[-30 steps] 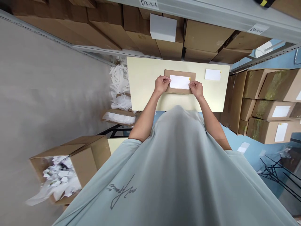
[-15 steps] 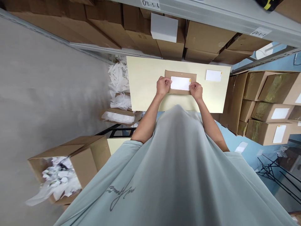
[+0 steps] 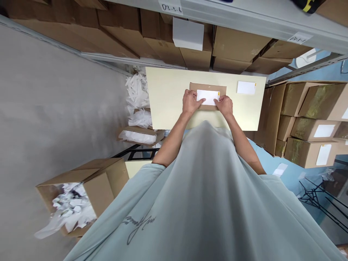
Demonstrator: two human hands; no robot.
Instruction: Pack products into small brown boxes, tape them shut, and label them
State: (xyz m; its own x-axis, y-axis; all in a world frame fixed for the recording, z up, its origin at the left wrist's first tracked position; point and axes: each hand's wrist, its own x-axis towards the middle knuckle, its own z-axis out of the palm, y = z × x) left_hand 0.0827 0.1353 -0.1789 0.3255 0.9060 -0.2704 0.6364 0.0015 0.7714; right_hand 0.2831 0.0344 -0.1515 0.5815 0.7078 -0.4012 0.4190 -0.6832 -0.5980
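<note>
A flat brown cardboard box (image 3: 208, 86) lies on the cream tabletop (image 3: 168, 98) in front of me. A white label (image 3: 207, 95) with a small yellow-orange mark lies over its top face. My left hand (image 3: 190, 102) is at the label's left end, fingers curled and thumb laid over the lower left corner. At the other end, my right hand (image 3: 225, 105) has its fingers curled too, its thumb on the lower right corner. Whether the label is stuck down, I cannot tell. A second white label (image 3: 246, 87) lies on the tabletop to the right.
Cardboard boxes (image 3: 241, 43) fill the shelf behind the table, under a grey metal beam (image 3: 233, 20). Stacked taped boxes (image 3: 310, 150) stand at right. Crumpled white paper (image 3: 137, 87) lies left of the table. An open carton (image 3: 99, 190) holds paper scraps at lower left.
Both thumbs have moved inward from the label's ends onto its lower corners. The box and label stay in about the same place.
</note>
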